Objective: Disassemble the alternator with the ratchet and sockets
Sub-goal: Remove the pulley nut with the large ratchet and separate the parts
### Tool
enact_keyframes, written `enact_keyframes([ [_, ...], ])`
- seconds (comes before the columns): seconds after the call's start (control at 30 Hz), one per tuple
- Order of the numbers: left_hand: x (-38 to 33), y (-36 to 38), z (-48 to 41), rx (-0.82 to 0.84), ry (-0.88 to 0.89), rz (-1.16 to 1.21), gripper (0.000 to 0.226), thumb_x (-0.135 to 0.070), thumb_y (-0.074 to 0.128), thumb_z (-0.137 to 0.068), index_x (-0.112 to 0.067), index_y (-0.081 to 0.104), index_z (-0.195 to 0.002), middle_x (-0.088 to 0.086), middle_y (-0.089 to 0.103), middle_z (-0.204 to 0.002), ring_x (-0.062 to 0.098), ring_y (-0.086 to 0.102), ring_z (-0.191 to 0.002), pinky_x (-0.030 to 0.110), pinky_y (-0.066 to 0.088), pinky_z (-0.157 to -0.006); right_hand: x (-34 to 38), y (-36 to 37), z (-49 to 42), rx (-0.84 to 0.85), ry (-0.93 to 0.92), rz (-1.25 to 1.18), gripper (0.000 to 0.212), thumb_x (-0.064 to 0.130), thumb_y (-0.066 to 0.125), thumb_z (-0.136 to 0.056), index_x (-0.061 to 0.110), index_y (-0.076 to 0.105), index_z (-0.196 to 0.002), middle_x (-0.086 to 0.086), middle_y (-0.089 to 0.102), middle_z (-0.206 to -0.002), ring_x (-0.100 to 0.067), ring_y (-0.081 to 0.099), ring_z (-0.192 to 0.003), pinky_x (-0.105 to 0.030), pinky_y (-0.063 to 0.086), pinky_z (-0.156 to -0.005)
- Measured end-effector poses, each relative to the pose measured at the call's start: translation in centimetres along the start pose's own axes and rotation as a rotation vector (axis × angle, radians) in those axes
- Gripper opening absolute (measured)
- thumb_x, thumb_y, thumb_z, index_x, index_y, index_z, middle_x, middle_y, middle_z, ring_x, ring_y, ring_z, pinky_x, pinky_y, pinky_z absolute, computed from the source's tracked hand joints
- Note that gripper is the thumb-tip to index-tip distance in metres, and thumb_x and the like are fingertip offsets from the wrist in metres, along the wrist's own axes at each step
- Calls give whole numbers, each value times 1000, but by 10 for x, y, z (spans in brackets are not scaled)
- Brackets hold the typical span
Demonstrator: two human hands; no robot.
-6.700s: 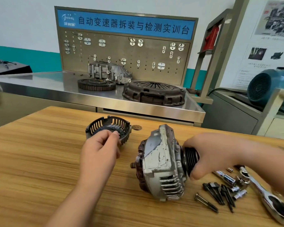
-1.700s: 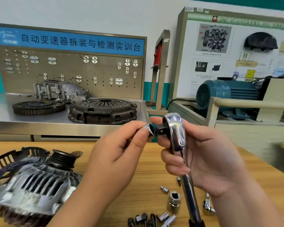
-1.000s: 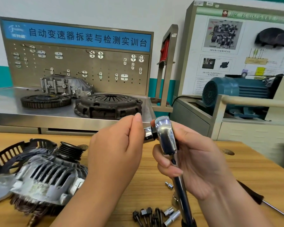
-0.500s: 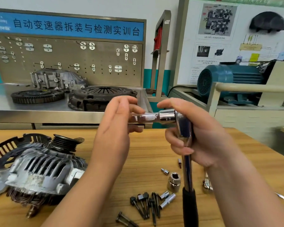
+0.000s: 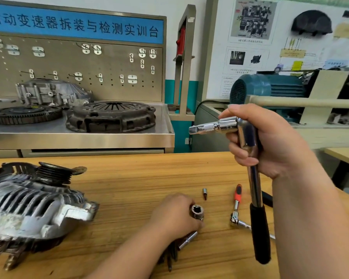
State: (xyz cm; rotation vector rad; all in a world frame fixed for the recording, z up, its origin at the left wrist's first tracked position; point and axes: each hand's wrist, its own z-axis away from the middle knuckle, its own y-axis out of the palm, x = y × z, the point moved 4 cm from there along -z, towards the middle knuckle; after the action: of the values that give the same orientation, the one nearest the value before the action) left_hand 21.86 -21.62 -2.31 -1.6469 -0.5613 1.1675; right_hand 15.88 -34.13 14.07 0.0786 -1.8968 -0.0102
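Note:
My right hand (image 5: 270, 146) grips the chrome ratchet (image 5: 252, 178) just below its head, holding it upright above the table. A short extension bar (image 5: 210, 127) sticks out of the head to the left. My left hand (image 5: 173, 216) is down on the wooden table (image 5: 139, 188), its fingers curled around a large chrome socket (image 5: 197, 212) that stands with its opening upward. The alternator (image 5: 32, 206) lies on its side at the left, its grooved pulley (image 5: 52, 174) pointing away from me.
Long dark bolts and a small socket (image 5: 186, 239) lie under my left wrist. A loose bit (image 5: 205, 193) and a smaller ratchet with a red grip (image 5: 237, 206) lie between my hands. A steel bench with a clutch cover (image 5: 111, 115) stands behind the table.
My left hand has let go of the extension bar on the ratchet and dropped to the table, where it now holds the large socket. My right hand keeps the ratchet raised.

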Motion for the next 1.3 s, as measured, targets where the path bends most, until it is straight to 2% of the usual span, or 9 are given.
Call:
enact_keyframes([
  [0.07,0,6,-4,32,-8,39,36,-50,74,-72,-26,62,-96,-8,58,-103,12,53,-94,29,48,-80,0,-1,0,6,7,-23,26,36,64,-74,11,60,-81,-4,41,-53,-13,35,-34,-14,24,-32],
  [0.17,3,11,-6,42,-26,55,43,-52,73,-74,-24,62,-105,-8,59,-108,13,55,-99,29,47,-85,1,-2,1,40,10,-72,28,37,67,-71,12,61,-81,-4,41,-54,-13,35,-35,-15,23,-32],
  [0.3,2,4,0,-77,63,13,33,-57,56,-85,-26,50,-90,-13,52,-90,8,51,-83,22,40,-64,3,-4,2,46,-17,-91,32,40,67,-67,12,61,-82,-3,40,-55,-12,35,-35,-15,23,-32],
  [0.43,5,-20,6,-225,112,323,47,-52,60,-83,-29,50,-123,-20,47,-116,1,48,-105,16,41,-88,1,-3,1,26,-4,-93,33,40,68,-64,12,62,-80,-4,39,-55,-13,34,-34,-14,22,-32],
  [0.53,9,-47,12,-330,149,560,22,-37,72,-78,-33,58,-95,-16,57,-101,2,56,-90,19,50,-81,-1,1,0,27,-2,-85,30,37,67,-69,11,61,-81,-5,37,-55,-13,33,-33,-14,22,-32],
  [0.67,13,-74,21,-478,189,663,14,-23,70,-81,-30,60,-77,-15,63,-74,-1,56,-67,17,47,-62,-6,10,-2,52,18,-55,30,32,64,-72,6,59,-87,-6,34,-54,-15,32,-33,-14,23,-33],
  [0.93,3,-113,46,-727,210,197,21,-49,49,-80,-30,52,-72,-13,55,-58,4,52,-59,18,28,-46,-16,36,-3,166,37,85,49,29,67,-68,-11,52,-93,-2,39,-50,-14,33,-31,-17,18,-36],
  [1.1,2,-129,56,-779,161,4,18,-37,58,-81,-27,51,-67,-12,47,-51,1,44,-53,20,23,-45,-20,45,-1,227,80,26,23,25,56,-73,3,61,-80,-7,34,-53,-14,31,-30,-13,23,-35],
  [1.3,1,-144,63,-735,162,-98,13,-32,54,-74,-25,50,-64,-10,45,-50,6,44,-51,24,30,-46,-23,54,-2,244,68,-4,17,23,53,-72,8,62,-70,-9,32,-52,-15,29,-30,-13,26,-35],
])
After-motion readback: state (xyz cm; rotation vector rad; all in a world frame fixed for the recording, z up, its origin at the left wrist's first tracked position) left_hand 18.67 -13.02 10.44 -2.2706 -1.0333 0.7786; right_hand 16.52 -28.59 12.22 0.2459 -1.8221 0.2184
